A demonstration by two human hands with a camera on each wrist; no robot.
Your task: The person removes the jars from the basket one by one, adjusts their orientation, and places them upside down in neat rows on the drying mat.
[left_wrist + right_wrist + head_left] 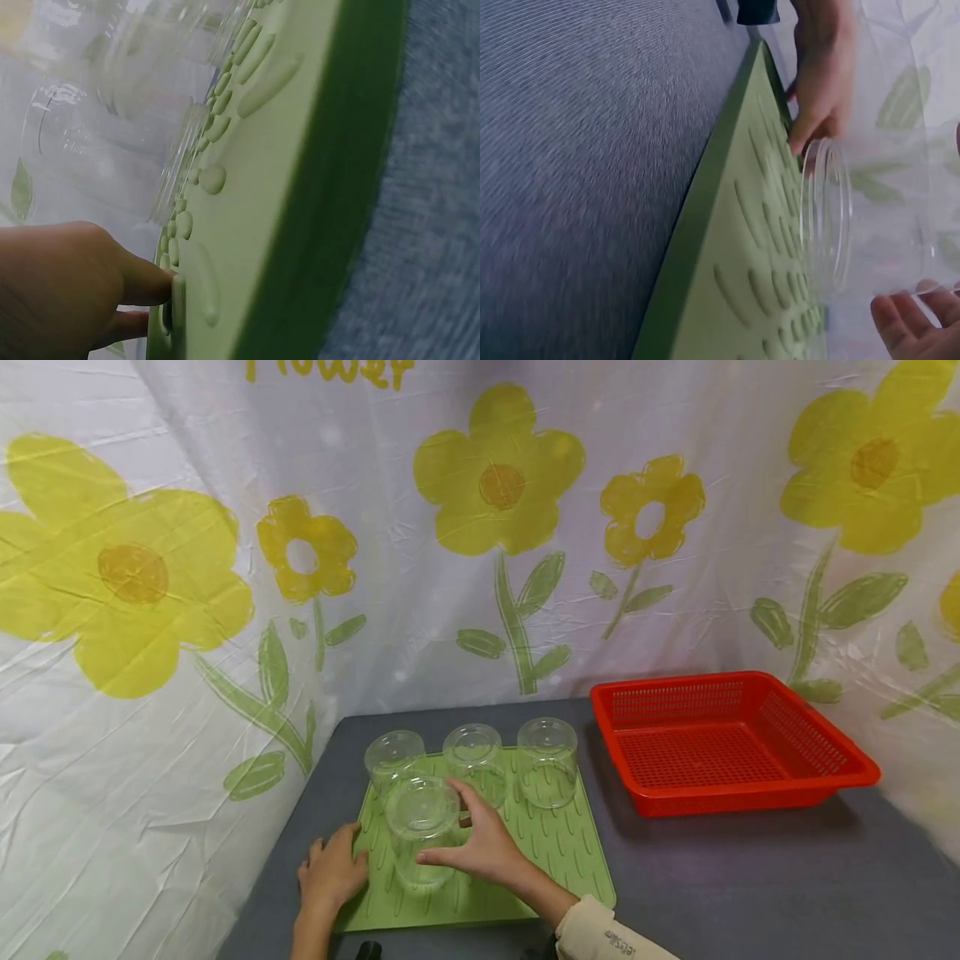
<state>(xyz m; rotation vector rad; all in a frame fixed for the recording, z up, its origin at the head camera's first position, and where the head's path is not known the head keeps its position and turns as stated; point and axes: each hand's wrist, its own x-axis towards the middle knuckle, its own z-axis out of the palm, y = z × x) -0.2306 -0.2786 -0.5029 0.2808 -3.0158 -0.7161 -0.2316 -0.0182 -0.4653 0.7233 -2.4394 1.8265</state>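
Observation:
My right hand grips a clear plastic jar between thumb and fingers, toward the front of a green ridged mat. The jar is upside down, its threaded rim close to the mat in the right wrist view; fingertips lie along its wall. My left hand rests at the mat's left edge, fingers loosely bent, holding nothing. In the left wrist view its thumb touches the mat. Behind the held jar stand three more clear jars: a left one, a middle one and a right one.
A red slotted plastic basket sits on the dark grey table to the right of the mat. A white curtain printed with yellow flowers hangs behind the table and along its sides.

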